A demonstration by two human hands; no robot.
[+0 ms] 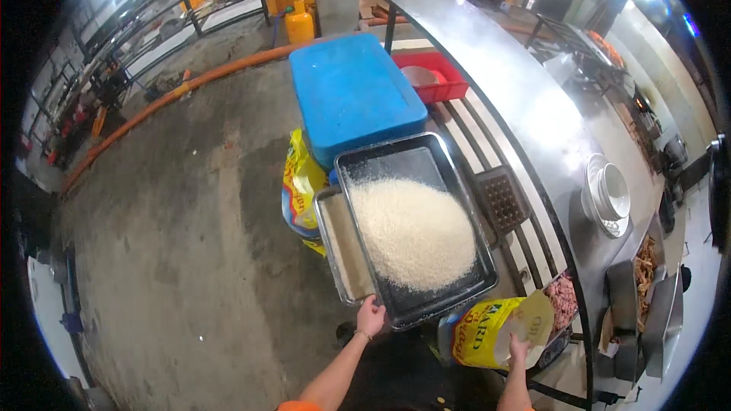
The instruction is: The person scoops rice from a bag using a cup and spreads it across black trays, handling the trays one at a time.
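A heap of pale, rice-like grains (414,234) covers most of a black rectangular tray (425,154). Partly beneath its left side is a shallower silver metal pan (348,248). My left hand (371,319) grips the near rim of that pan, close to the black tray's corner. At the lower right, my right hand (518,349) holds the mouth of a yellow plastic sack (485,331) printed with writing. The sack leans open beside the tray, and its contents are hard to make out. A second yellow sack (302,182) stands left of the trays.
Behind the trays sits a large blue box (357,91). A steel table (514,85) curves along the right, bearing stacked white dishes (608,197). A red crate (428,77), a dark slotted tray (502,200) and pinkish meat (562,299) rest on the slatted lower shelf.
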